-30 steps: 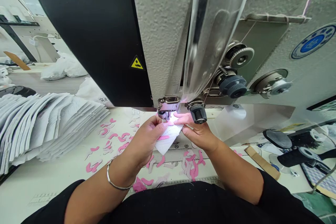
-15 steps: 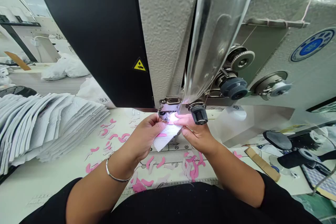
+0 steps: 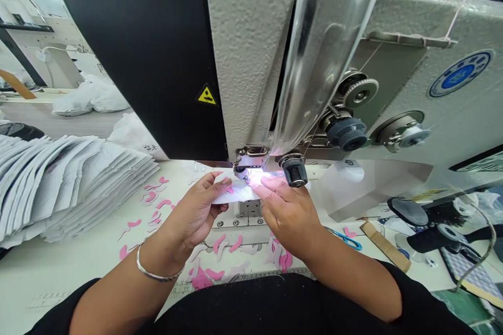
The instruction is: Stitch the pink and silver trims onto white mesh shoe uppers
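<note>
Pinching the cloth (image 3: pixel 239 193) between thumb and fingers, the left hand (image 3: pixel 196 209) sits at eight o'clock from the presser foot (image 3: pixel 242 171). The right hand (image 3: pixel 293 214), at four o'clock, rests loosely spread on the cloth beside the foot; a pile (image 3: pixel 70 188) lies at nine.

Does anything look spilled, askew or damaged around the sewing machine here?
Pink scraps lie strewn across the tabletop by the sewing machine, scattered rather than gathered, so they look spilled. The white piece in the left hand, with the right hand on it, shows no clear damage, though part is hidden.
</note>
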`<state>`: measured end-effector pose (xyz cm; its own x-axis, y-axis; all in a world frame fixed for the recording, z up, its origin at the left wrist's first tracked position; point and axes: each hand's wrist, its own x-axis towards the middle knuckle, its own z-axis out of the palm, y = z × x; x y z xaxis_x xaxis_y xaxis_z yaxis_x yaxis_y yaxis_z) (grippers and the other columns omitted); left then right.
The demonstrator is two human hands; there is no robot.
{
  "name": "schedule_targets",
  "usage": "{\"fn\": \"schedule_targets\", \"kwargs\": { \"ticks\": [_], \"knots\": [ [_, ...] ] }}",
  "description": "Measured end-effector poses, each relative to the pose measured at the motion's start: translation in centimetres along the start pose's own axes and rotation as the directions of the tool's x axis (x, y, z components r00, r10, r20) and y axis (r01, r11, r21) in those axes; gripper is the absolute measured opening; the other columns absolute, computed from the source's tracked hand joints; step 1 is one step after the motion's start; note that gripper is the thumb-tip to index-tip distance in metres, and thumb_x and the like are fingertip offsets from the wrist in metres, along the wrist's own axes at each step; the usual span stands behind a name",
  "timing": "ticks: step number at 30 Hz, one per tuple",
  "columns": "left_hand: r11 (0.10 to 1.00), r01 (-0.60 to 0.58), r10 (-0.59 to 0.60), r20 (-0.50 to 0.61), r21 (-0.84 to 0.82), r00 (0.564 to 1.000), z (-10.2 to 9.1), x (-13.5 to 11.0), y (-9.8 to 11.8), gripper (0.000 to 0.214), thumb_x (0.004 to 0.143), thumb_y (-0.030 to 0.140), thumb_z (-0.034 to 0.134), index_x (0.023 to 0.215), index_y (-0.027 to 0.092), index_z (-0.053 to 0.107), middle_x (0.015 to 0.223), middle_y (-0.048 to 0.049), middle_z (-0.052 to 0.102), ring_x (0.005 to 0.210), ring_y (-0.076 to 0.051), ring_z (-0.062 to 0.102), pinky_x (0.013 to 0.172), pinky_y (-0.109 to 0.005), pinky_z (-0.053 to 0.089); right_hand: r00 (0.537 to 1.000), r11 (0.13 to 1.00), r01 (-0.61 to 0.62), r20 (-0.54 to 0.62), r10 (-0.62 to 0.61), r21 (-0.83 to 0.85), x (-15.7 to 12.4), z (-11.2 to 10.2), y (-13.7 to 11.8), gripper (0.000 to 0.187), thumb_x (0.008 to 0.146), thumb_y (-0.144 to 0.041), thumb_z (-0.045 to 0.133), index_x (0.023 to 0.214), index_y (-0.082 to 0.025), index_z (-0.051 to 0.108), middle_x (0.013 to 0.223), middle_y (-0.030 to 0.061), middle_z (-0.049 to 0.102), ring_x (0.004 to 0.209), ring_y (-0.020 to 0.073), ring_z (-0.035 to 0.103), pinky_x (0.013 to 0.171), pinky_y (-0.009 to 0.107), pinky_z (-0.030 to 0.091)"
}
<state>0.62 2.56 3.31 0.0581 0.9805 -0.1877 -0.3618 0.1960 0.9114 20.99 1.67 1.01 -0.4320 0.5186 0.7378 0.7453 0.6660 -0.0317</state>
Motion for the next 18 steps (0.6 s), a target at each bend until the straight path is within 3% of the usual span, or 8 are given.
{"fn": "schedule_targets", "kwargs": {
  "ticks": [6,12,18],
  "knots": [
    [1.000,-0.015,0.015,0.073,-0.004,0.997,-0.3,-0.7,-0.7,0.021,0.074,0.030,0.080,0.079,0.018,0.063,0.076,0.0018,0.059,0.069,-0.010,0.054,0.068,-0.023,0.049,0.990,0.996,-0.001,0.139,0.014,-0.093,-0.2,-1.0,-0.9,0.041,0.092,-0.020,0.055,0.133,-0.021,0.055,0.118,0.0100,0.067,0.112,0.0273,0.058,0.092,0.044,0.045],
    [0.997,-0.046,0.045,0.002,0.062,0.999,-0.3,0.3,-0.3,0.021,0.071,0.026,0.081,0.075,0.017,0.062,0.073,0.0024,0.058,0.067,-0.010,0.053,0.066,-0.023,0.046,0.970,0.990,0.049,0.244,-0.015,-0.132,0.9,-2.5,-2.2,0.040,0.094,-0.021,0.049,0.134,-0.014,0.052,0.106,0.0124,0.065,0.097,0.0269,0.057,0.091,0.046,0.046],
    [0.999,-0.046,0.046,-0.025,0.017,0.999,-0.3,1.7,-0.3,0.027,0.066,0.026,0.084,0.070,0.018,0.059,0.066,0.0042,0.056,0.061,-0.009,0.050,0.062,-0.024,0.042,0.960,0.990,0.061,0.280,-0.023,-0.126,1.2,-2.5,-2.5,0.044,0.096,-0.027,0.048,0.136,-0.011,0.050,0.109,0.0146,0.062,0.100,0.0296,0.054,0.090,0.049,0.047]
  ]
}}
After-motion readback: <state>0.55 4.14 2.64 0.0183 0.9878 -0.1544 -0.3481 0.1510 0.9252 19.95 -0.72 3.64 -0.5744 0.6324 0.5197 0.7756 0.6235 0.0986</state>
